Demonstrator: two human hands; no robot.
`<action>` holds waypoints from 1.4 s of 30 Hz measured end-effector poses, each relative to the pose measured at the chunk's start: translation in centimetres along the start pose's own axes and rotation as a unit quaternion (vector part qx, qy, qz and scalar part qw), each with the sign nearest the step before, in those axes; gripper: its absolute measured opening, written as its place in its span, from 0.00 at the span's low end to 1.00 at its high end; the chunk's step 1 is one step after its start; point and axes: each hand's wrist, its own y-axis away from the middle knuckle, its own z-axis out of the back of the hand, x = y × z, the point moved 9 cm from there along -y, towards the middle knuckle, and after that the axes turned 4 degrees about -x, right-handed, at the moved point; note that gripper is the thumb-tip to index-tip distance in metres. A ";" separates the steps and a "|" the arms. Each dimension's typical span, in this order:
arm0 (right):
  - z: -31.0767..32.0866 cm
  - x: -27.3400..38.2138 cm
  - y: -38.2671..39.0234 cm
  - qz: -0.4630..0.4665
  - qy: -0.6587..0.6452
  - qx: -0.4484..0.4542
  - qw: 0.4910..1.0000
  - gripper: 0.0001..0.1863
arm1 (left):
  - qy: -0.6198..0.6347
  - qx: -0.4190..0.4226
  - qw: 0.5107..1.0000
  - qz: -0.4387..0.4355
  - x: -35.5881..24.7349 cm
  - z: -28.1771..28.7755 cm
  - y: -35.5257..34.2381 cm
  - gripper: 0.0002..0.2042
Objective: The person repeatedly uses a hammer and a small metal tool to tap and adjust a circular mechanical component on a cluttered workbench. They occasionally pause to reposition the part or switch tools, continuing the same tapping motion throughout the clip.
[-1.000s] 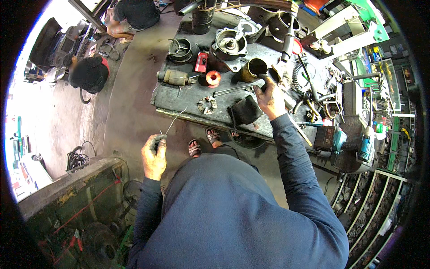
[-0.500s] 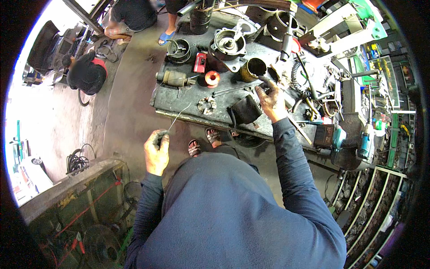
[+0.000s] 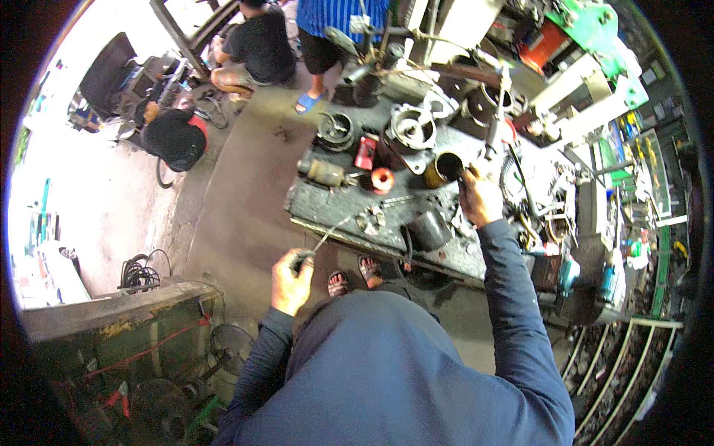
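My left hand [image 3: 291,281] is closed in front of the workbench, pinching a thin metal wire [image 3: 327,234] that slants up to the right toward the bench edge. My right hand [image 3: 482,202] reaches over the bench, its darkened fingers close beside a yellowish cylinder housing [image 3: 433,177] with an open dark bore. Blur hides whether those fingers touch or grip anything. Below the housing lies a black cylinder [image 3: 430,232]. A small round metal part [image 3: 370,220] sits near the bench edge, close to the wire's far end.
On the workbench [image 3: 303,199] stand a motor casing [image 3: 413,128], a red box [image 3: 366,152], an orange spool [image 3: 382,180] and an armature [image 3: 326,173]. Power tools [image 3: 610,282] lie at right. A shelving rack [image 3: 617,372] stands lower right. Other people [image 3: 264,46] are beyond the bench.
The whole view has shifted, so the bench now appears lower and further right. My left hand still pinches the wire. My right hand stays beside the yellowish housing, its fingers now more blurred.
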 end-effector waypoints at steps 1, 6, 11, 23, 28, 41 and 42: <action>0.6 0.6 0.0 0.018 0.037 -0.018 0.999 0.08 | -0.008 -0.002 1.000 -0.010 -0.2 0.2 0.0 0.05; -1.6 -0.9 -0.1 -0.039 0.012 0.074 0.996 0.23 | -0.011 -0.019 1.000 -0.008 0.1 0.7 0.0 0.07; -1.6 -0.8 -0.3 -0.087 -0.055 0.107 0.989 0.22 | -0.028 -0.022 0.998 -0.054 -0.7 1.0 0.1 0.07; -0.5 2.4 2.8 -0.301 -0.387 0.153 0.858 0.31 | -0.017 0.001 1.000 -0.012 1.3 1.7 0.6 0.08; -3.6 12.0 10.0 -0.392 -0.735 0.205 0.514 0.31 | -0.002 0.003 1.000 0.002 2.4 2.0 0.9 0.07; -11.9 19.5 15.8 -0.492 -0.737 0.191 0.422 0.34 | -0.059 0.105 0.993 -0.005 1.9 0.4 1.7 0.07; -12.1 19.6 15.9 -0.500 -0.732 0.186 0.423 0.33 | -0.066 0.107 0.992 -0.013 1.7 0.5 1.6 0.07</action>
